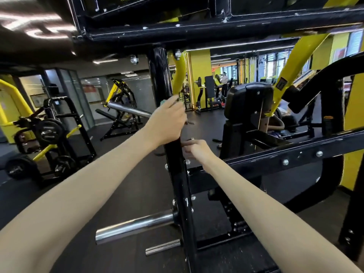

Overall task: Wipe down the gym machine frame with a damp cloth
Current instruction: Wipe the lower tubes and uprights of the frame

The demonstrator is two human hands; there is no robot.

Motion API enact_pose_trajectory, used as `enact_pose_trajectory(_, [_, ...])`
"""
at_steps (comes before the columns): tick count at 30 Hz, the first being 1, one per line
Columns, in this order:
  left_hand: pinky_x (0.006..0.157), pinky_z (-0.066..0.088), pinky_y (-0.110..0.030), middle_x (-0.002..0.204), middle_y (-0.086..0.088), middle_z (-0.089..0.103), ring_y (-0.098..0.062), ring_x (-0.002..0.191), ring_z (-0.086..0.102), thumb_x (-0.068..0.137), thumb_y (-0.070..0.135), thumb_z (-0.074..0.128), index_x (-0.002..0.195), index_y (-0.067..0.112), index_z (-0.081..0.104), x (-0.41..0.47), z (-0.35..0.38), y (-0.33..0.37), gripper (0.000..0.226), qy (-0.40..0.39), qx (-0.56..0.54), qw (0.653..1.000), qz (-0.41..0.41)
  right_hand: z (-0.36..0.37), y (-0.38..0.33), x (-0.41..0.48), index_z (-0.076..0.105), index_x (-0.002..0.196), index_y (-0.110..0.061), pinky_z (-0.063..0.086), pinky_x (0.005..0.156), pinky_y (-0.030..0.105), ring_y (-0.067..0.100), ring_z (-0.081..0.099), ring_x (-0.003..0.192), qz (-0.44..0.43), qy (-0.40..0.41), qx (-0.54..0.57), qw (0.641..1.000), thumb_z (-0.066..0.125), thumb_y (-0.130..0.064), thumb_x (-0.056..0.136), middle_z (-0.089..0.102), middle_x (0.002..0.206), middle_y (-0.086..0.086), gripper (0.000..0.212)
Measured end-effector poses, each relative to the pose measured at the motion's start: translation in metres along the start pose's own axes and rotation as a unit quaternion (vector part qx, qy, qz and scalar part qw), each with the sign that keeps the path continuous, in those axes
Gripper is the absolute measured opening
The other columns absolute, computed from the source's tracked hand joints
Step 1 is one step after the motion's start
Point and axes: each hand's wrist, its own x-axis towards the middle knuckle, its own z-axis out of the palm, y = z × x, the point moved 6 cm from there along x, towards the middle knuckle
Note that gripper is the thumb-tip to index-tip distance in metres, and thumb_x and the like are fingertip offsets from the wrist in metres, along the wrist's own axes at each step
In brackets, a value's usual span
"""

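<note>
Below my wrists, two chrome pegs (136,223) jut left from the black upright post (182,194) of the machine frame. My right hand (197,149) sits against the post's right edge with its fingers curled; I cannot tell whether it holds anything. Just above and left of it, my left hand (167,121) wraps round the post, with a sliver of teal cloth (162,102) showing at its top. A bolted crossbeam (285,157) runs right of both hands, and a black pad (248,99) stands beyond.
</note>
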Motion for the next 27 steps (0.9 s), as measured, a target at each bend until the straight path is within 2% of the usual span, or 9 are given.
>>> enact_pose_trajectory(4, [0.113, 0.024, -0.044, 0.089, -0.004, 0.067, -0.026, 0.097, 0.059, 0.091, 0.027, 0.033, 0.089, 0.012, 0.072, 0.019, -0.012, -0.004, 0.042, -0.056, 0.051, 0.994, -0.076, -0.013, 0.005, 0.002, 0.068, 0.106, -0.012, 0.046, 0.103, 0.040, 0.025, 0.061, 0.111, 0.001, 0.046, 0.020, 0.999, 0.051, 0.001, 0.090, 0.066, 0.111, 0.010, 0.026])
enact_pose_trajectory(8, [0.088, 0.029, -0.037, 0.094, 0.000, 0.068, -0.021, 0.091, 0.057, 0.094, 0.030, 0.038, 0.092, 0.020, 0.069, -0.009, 0.019, 0.078, 0.032, -0.227, 0.030, 0.967, 0.115, -0.024, 0.008, 0.005, 0.066, 0.112, -0.001, 0.048, 0.101, 0.042, 0.025, 0.064, 0.100, 0.002, 0.053, 0.072, 0.996, 0.050, 0.004, 0.090, 0.069, 0.105, 0.015, 0.028])
enact_pose_trajectory(11, [0.096, 0.030, -0.035, 0.110, -0.002, 0.066, -0.022, 0.105, 0.056, 0.096, 0.029, 0.036, 0.104, 0.016, 0.066, -0.013, 0.020, 0.083, 0.034, -0.265, -0.012, 0.956, 0.126, -0.030, 0.011, 0.003, 0.065, 0.112, 0.001, 0.050, 0.094, 0.041, 0.028, 0.065, 0.094, 0.024, 0.045, 0.077, 0.996, 0.046, 0.005, 0.092, 0.068, 0.106, 0.022, 0.027])
enact_pose_trajectory(14, [0.102, 0.029, -0.037, 0.116, -0.007, 0.061, -0.025, 0.109, 0.053, 0.095, 0.026, 0.038, 0.108, 0.014, 0.067, 0.018, 0.000, 0.038, 0.033, -0.184, 0.071, 0.980, 0.033, -0.032, 0.003, 0.004, 0.065, 0.118, -0.004, 0.050, 0.092, 0.031, 0.020, 0.060, 0.106, 0.007, 0.028, 0.050, 0.998, 0.046, 0.001, 0.094, 0.063, 0.115, 0.007, 0.031])
enact_pose_trajectory(17, [0.095, 0.035, -0.037, 0.111, -0.007, 0.053, -0.025, 0.103, 0.049, 0.088, 0.021, 0.039, 0.097, 0.014, 0.071, 0.025, -0.011, 0.013, 0.034, -0.118, 0.081, 0.990, 0.004, -0.029, -0.018, 0.004, 0.063, 0.124, -0.005, 0.042, 0.076, 0.016, 0.011, 0.053, 0.099, -0.053, 0.035, 0.066, 0.996, 0.047, -0.002, 0.095, 0.060, 0.106, 0.003, 0.033])
enact_pose_trajectory(20, [0.083, 0.039, -0.034, 0.088, -0.005, 0.056, -0.024, 0.083, 0.051, 0.079, 0.018, 0.041, 0.081, 0.012, 0.070, 0.011, -0.012, 0.022, 0.030, -0.052, 0.055, 0.997, 0.005, -0.016, -0.031, 0.005, 0.063, 0.119, -0.009, 0.052, 0.083, 0.027, 0.018, 0.060, 0.095, -0.062, 0.038, 0.175, 0.982, 0.043, -0.010, 0.099, 0.066, 0.106, 0.012, 0.028])
enact_pose_trajectory(22, [0.090, 0.040, -0.036, 0.080, -0.007, 0.057, -0.026, 0.080, 0.054, 0.081, 0.014, 0.041, 0.078, 0.006, 0.069, 0.002, -0.018, 0.024, 0.029, 0.015, -0.008, 1.000, 0.010, 0.002, -0.026, 0.009, 0.069, 0.101, -0.017, 0.051, 0.090, 0.038, 0.022, 0.062, 0.098, -0.038, 0.019, 0.197, 0.979, 0.044, -0.028, 0.098, 0.068, 0.103, 0.010, 0.028])
enact_pose_trajectory(25, [0.108, 0.034, -0.043, 0.098, -0.016, 0.066, -0.030, 0.104, 0.057, 0.088, 0.007, 0.052, 0.090, -0.001, 0.071, -0.035, -0.034, 0.005, 0.021, 0.148, -0.117, 0.981, -0.035, 0.031, -0.023, 0.011, 0.067, 0.113, -0.019, 0.047, 0.098, 0.042, 0.023, 0.062, 0.106, -0.036, -0.015, 0.199, 0.979, 0.041, -0.053, 0.090, 0.068, 0.111, 0.006, 0.049])
enact_pose_trajectory(27, [0.110, 0.032, -0.045, 0.109, -0.020, 0.065, -0.033, 0.111, 0.055, 0.089, 0.008, 0.055, 0.096, -0.001, 0.072, -0.068, -0.036, -0.016, 0.021, 0.180, -0.143, 0.967, -0.110, 0.037, -0.038, 0.020, 0.063, 0.111, -0.019, 0.044, 0.096, 0.038, 0.022, 0.058, 0.103, -0.072, -0.007, 0.153, 0.986, 0.038, -0.050, 0.096, 0.064, 0.109, 0.005, 0.042])
